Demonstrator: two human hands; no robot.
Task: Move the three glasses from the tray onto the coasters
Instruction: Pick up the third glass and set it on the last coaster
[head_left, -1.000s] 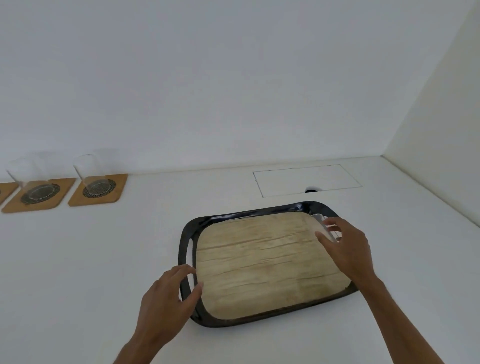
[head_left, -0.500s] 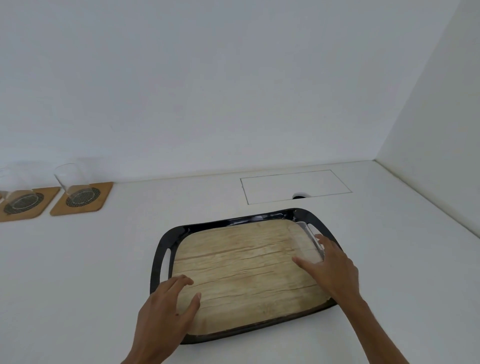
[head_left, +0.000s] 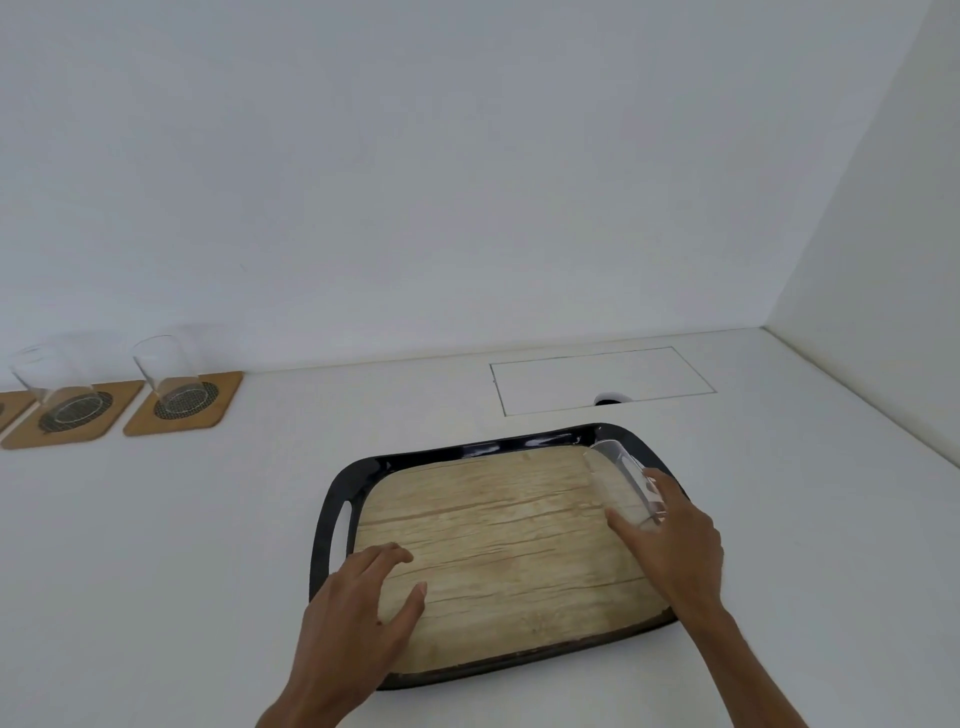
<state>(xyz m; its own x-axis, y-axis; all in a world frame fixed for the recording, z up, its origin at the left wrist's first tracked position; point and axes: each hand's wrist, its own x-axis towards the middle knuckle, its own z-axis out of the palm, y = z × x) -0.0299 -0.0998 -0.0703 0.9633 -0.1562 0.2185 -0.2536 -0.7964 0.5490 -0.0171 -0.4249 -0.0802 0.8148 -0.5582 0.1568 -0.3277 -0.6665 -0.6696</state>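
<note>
A black-rimmed tray (head_left: 332, 519) with a wood-pattern floor lies in front of me on the white counter. My right hand (head_left: 675, 540) is wrapped around a clear glass (head_left: 621, 480) at the tray's right end, and the glass leans to the left. My left hand (head_left: 358, 608) rests flat on the tray's near left part, fingers spread, holding nothing. At the far left, two clear glasses (head_left: 166, 371) (head_left: 41, 376) stand upright on two cork coasters (head_left: 223, 400) (head_left: 109, 423). The corner of a third coaster (head_left: 8, 410) shows at the left edge of the view.
A white wall runs behind the counter and another closes it on the right. A rectangular flush panel (head_left: 602, 379) with a small dark hole (head_left: 610, 399) sits in the counter behind the tray.
My right hand has closed on the glass and tipped it to the left. My left hand slid from the tray's left handle onto its wooden floor. The view shifted.
</note>
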